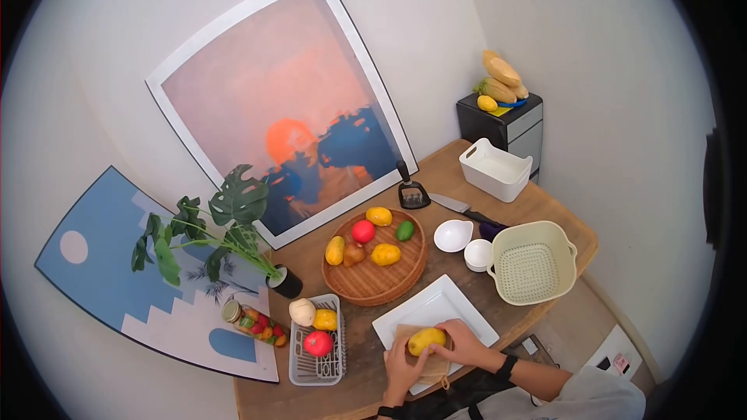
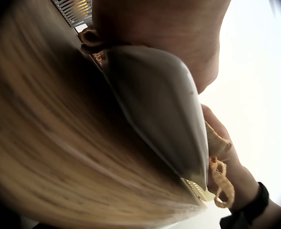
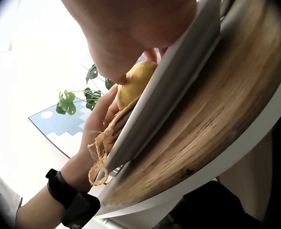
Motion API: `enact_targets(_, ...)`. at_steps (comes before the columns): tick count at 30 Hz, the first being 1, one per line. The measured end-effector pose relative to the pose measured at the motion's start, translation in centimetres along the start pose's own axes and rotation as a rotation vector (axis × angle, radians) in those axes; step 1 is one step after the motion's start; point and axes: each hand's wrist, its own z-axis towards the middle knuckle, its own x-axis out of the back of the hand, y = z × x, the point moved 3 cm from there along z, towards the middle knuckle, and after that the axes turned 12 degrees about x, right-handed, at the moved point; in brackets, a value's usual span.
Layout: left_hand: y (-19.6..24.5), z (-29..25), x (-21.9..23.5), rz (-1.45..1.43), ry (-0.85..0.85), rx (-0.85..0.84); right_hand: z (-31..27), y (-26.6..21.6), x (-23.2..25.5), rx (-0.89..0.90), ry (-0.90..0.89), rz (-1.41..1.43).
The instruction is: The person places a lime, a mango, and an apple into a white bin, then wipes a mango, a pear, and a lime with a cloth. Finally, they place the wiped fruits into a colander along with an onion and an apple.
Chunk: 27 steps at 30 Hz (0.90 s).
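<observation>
Both hands hold a yellow mango (image 1: 427, 340) between them, low over a tan fibrous pad (image 1: 433, 374) with a cord loop. My left hand (image 1: 402, 373) has its fingers and thumb around the fruit's near left side. From the right, my right hand (image 1: 467, 346) grips it with thumb and fingers. The pad lies on a white rectangular plate (image 1: 449, 299) at the table's front edge. In the right wrist view the mango (image 3: 136, 85) shows between the hands, above the pad. The plate's underside (image 2: 155, 100) fills the middle of the left wrist view, where the mango is hidden.
A round wicker tray (image 1: 373, 288) with several fruits sits behind the plate. Left of it stand a grey basket (image 1: 294, 354), a jar (image 1: 253, 321) and a potted plant (image 1: 285, 282). To the right are white bowls (image 1: 453, 236), a knife (image 1: 459, 206) and a cream basket (image 1: 533, 264).
</observation>
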Motion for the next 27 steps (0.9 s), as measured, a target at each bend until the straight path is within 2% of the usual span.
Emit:
enact_targets(4, -2.1, -0.5, -0.9, 0.008, -0.104, 0.018, 1.1, -2.3, 1.2, 0.211, 0.061, -0.099)
enact_targets(7, -2.1, -0.4, -1.0, 0.025, -0.108, 0.021, 0.7, -1.6, 1.0, 0.219, 0.010, -0.117)
enact_targets(10, -0.7, -0.2, -0.2, 0.029, -0.109, 0.027, 0.2, -0.7, 0.5, -0.020, 0.006, 0.009)
enact_targets(13, 0.1, -0.2, 0.4, 0.066, -0.135, -0.014, 0.0, -0.8, 0.5, -0.136, 0.049, 0.040)
enact_targets(16, -0.3, -0.2, 0.4, 0.061, -0.115, -0.044, 0.2, -0.4, 0.3, 0.017, -0.003, -0.036)
enact_targets(19, -0.4, -0.4, 0.3, 0.060, -0.110, -0.046, 0.4, -1.6, 0.7, 0.166, 0.069, -0.144)
enact_targets(22, -0.6, -0.6, 0.1, 0.086, -0.108, -0.065, 0.6, -2.4, 1.1, 0.169, 0.063, -0.112)
enact_targets(27, -1.6, -0.7, -0.6, 0.105, -0.085, -0.079, 0.2, -1.3, 0.8, 0.079, 0.046, 0.015)
